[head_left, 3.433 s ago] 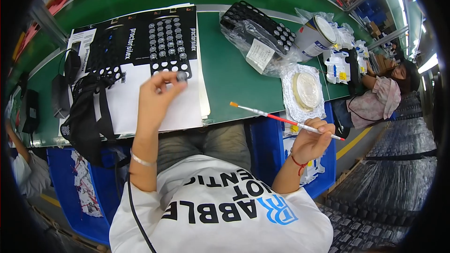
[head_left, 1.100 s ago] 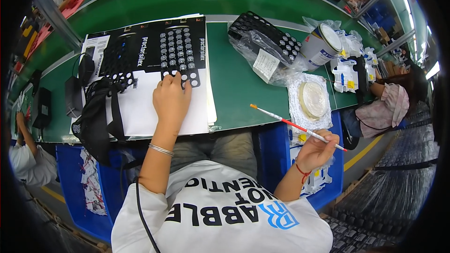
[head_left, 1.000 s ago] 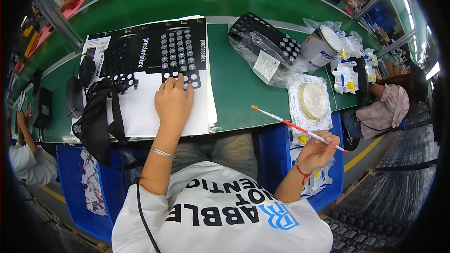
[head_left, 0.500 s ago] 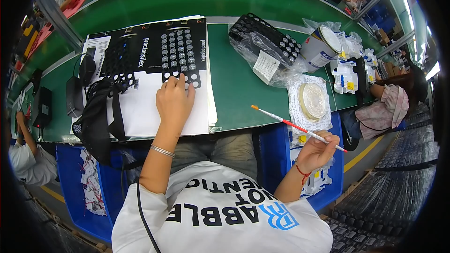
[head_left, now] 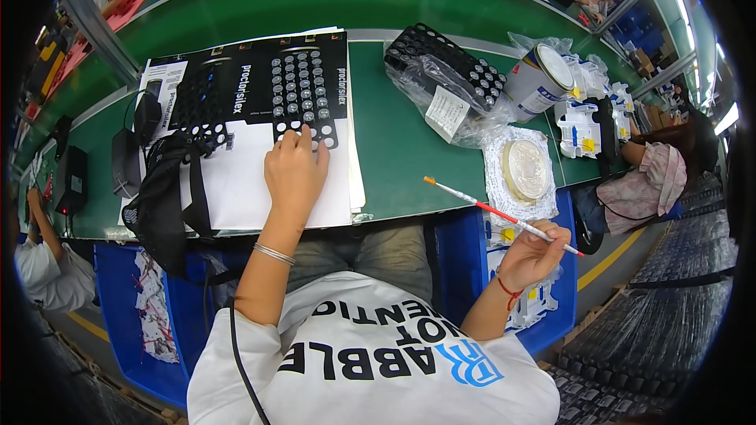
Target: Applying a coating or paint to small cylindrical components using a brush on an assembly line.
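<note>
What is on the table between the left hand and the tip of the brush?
In the head view, only the white sheet's edge and bare green table lie between the left hand and the brush tip.

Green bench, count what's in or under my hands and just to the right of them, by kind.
Black sheets with rows of holes: 1, under left hand
Thin brushes: 1, in right hand
Metal cans: 1
Round discs: 1
Total: 4

Quick count: one black button sheet [head_left: 303, 86], one thin paintbrush [head_left: 504, 214], one tin can [head_left: 543, 79], one bagged black tray [head_left: 445, 67], one round dish [head_left: 526, 169], two black adapters [head_left: 126, 161], two hands.
</note>
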`<state>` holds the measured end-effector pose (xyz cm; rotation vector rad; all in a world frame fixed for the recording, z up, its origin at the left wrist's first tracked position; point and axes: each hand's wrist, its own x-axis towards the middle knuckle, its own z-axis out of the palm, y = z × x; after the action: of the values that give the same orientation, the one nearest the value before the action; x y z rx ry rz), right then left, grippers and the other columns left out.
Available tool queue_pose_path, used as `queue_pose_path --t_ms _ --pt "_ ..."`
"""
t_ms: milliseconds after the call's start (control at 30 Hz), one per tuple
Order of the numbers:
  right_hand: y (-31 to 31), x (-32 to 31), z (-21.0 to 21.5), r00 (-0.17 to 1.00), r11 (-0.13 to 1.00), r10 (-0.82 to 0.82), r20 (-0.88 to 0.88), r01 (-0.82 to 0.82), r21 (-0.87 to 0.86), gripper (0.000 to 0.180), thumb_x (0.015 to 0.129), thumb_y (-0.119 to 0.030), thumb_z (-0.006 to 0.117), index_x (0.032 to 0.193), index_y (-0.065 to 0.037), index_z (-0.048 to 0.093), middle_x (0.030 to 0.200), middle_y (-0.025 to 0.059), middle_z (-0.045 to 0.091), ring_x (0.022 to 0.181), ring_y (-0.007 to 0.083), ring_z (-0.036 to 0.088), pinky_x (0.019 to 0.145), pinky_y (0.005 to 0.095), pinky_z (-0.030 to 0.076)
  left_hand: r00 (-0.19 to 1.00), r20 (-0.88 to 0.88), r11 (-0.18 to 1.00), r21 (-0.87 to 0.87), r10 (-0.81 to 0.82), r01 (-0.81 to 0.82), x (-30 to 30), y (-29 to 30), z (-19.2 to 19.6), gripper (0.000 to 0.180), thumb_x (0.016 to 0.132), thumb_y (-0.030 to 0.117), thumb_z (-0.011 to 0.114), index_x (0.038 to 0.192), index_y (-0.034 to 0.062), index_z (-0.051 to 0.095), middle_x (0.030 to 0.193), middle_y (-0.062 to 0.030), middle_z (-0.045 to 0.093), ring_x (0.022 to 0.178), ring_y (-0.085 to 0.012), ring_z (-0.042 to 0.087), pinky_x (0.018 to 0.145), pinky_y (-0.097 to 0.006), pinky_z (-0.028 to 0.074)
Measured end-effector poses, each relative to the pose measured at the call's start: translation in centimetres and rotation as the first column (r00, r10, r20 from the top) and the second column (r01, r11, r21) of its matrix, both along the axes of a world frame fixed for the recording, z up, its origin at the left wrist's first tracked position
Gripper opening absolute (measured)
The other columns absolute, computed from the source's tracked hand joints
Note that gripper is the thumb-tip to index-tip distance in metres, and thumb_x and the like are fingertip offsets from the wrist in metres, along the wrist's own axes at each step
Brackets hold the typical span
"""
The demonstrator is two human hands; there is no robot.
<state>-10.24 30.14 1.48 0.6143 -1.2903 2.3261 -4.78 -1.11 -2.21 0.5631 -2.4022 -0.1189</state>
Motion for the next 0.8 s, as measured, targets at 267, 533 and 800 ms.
queue_pose_path --t_ms 267,533,800 --pt "0.4 0.0 0.3 0.999 1.0 -0.031 -0.013 0.031 -0.003 0.023 0.092 -0.024 0.041 0.081 -0.005 0.047 0.069 0.0058 0.048 0.061 0.0111 0.044 0.057 0.0214 0.036 0.998 -0.056 0.993 0.115 -0.021 0.028 -0.4 1.4 2.5 0.025 0.07 0.015 0.063 0.09 -0.0001 0.063 0.072 -0.007 0.055 0.064 -0.0223 0.056 0.057 -0.031 0.045" --pt "2.9 -0.4 0.2 0.992 0.979 -0.122 0.023 0.124 -0.159 0.019 0.091 -0.02 0.043 0.083 -0.003 0.05 0.076 0.0057 0.053 0.067 0.0105 0.049 0.063 0.0203 0.041 0.872 -0.274 0.895 0.08 -0.405 0.44 -9.5 3.6 7.9 0.014 0.073 0.014 0.06 0.083 0.0051 0.064 0.068 -0.0063 0.054 0.067 -0.0234 0.056 0.061 -0.033 0.044" --pt "5.7 0.2 0.6 0.949 0.935 -0.309 0.064 0.315 -0.161 0.024 0.091 -0.022 0.043 0.08 -0.002 0.051 0.072 0.0049 0.051 0.065 0.0094 0.046 0.063 0.0195 0.04 0.771 -0.276 0.764 0.158 -0.574 0.625 -20.4 5.7 5.6 0.018 0.074 0.015 0.057 0.089 0.0062 0.064 0.073 -0.0082 0.062 0.073 -0.0261 0.058 0.068 -0.034 0.044"
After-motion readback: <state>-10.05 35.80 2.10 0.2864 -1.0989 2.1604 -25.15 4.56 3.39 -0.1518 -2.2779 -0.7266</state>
